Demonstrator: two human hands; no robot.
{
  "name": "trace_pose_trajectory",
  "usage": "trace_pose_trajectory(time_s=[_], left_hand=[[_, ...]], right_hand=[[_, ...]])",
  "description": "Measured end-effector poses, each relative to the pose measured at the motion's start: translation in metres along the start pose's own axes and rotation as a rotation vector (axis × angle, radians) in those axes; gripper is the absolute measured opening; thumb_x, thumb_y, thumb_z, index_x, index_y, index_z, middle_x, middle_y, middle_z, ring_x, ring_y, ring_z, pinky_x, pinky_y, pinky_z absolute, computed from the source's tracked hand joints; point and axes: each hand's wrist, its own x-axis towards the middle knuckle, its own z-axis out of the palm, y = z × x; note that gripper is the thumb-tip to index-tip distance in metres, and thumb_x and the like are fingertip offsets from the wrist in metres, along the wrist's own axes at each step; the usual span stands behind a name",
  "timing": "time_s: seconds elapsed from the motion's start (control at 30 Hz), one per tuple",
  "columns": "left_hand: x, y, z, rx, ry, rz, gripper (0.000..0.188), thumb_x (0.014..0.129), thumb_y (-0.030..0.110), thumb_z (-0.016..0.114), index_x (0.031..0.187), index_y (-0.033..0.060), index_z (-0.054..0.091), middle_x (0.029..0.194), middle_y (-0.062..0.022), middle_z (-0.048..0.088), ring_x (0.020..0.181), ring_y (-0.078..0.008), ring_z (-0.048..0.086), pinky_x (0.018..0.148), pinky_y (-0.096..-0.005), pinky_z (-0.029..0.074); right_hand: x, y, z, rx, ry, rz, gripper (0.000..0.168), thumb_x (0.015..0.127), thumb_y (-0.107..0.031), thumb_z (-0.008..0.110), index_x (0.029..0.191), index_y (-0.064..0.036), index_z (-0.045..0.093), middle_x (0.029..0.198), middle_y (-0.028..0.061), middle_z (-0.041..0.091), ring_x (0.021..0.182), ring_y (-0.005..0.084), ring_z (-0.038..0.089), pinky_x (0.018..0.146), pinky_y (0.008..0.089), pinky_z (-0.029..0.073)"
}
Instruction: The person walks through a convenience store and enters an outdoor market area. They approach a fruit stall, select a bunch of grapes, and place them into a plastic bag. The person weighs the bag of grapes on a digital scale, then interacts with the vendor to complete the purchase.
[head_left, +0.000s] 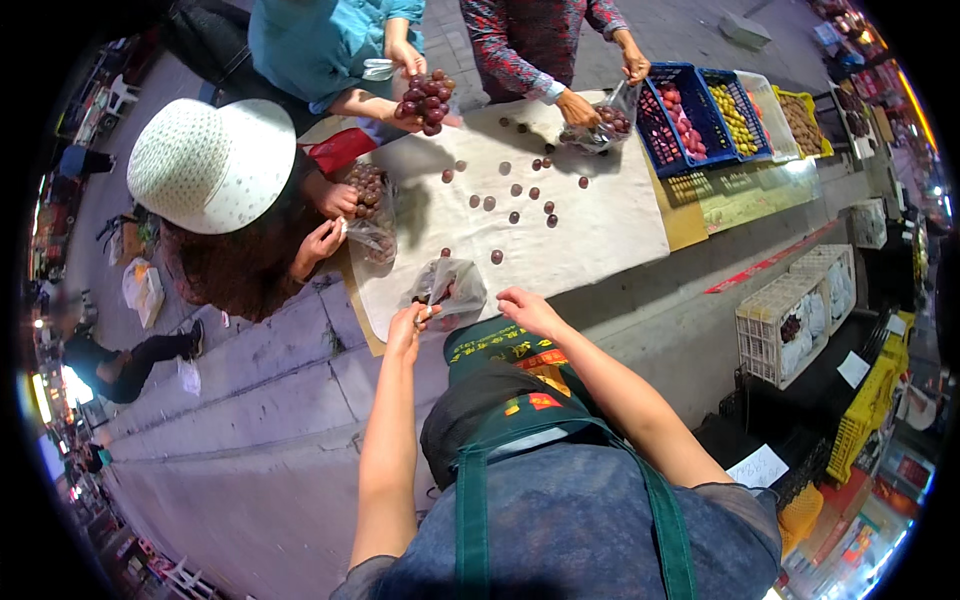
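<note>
My left hand (409, 330) pinches the rim of a clear plastic bag (469, 281) at the near edge of a cloth-covered table. Dark grapes (431, 289) show through the film of that bag. To the bag's right, apart from it, is my right hand (531, 312); its fingers are loosely bent, with nothing visible in them. Beyond the bag, loose red grapes (516, 190) lie scattered over the pale cloth (600, 232). One single grape (496, 256) rests just past the gap between my hands.
Across the table, a person in teal holds a grape bunch (426, 101). Another person's hands hold a bagged bunch (600, 127). On the left, a person in a white hat (214, 161) handles a bag of grapes (371, 214). Fruit crates (667, 124) stand at the right end.
</note>
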Motion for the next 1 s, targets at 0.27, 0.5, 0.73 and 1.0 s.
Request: trace_pose_trajectory(time_s=[0.27,0.5,0.73,1.0], left_hand=[[-0.009,-0.007,-0.005,0.01,-0.009,0.007,0.02,0.088,0.02,0.041,0.09,0.0024,0.05,0.087,-0.0116,0.063,0.072,-0.0079,0.053,0.056,-0.02,0.033],[-0.01,-0.022,-0.007,0.044,0.008,0.054,0.019,0.084,0.022,0.042,0.085,0.0062,0.051,0.086,-0.006,0.063,0.073,-0.0079,0.051,0.062,-0.0232,0.032],[-0.025,-0.028,0.004,-0.038,0.051,0.049,0.015,0.083,0.02,0.045,0.082,0.0057,0.05,0.086,-0.0086,0.062,0.074,-0.0084,0.05,0.063,-0.022,0.033],[-0.033,-0.027,0.011,-0.054,0.09,0.056,0.013,0.081,0.017,0.048,0.073,0.0064,0.05,0.071,0.0001,0.052,0.061,-0.0073,0.039,0.059,-0.0205,0.032]], right_hand=[[0.009,-0.037,0.045,-0.132,-0.172,-0.105,0.031,0.083,-0.024,0.048,0.108,-0.006,0.051,0.091,0.0102,0.059,0.082,0.0178,0.056,0.073,0.0303,0.044],[0.009,-0.036,0.056,-0.173,-0.241,-0.085,0.03,0.081,-0.027,0.047,0.102,-0.006,0.053,0.092,0.0137,0.059,0.087,0.0264,0.056,0.076,0.0335,0.043],[0.004,-0.038,0.07,-0.097,-0.234,-0.097,0.033,0.08,-0.023,0.05,0.104,-0.001,0.049,0.095,0.0148,0.058,0.087,0.0249,0.056,0.076,0.0325,0.043],[0.018,-0.023,0.1,0.002,-0.118,-0.075,0.039,0.081,-0.03,0.05,0.103,0.003,0.047,0.095,0.0158,0.056,0.085,0.0254,0.055,0.075,0.0333,0.042]])
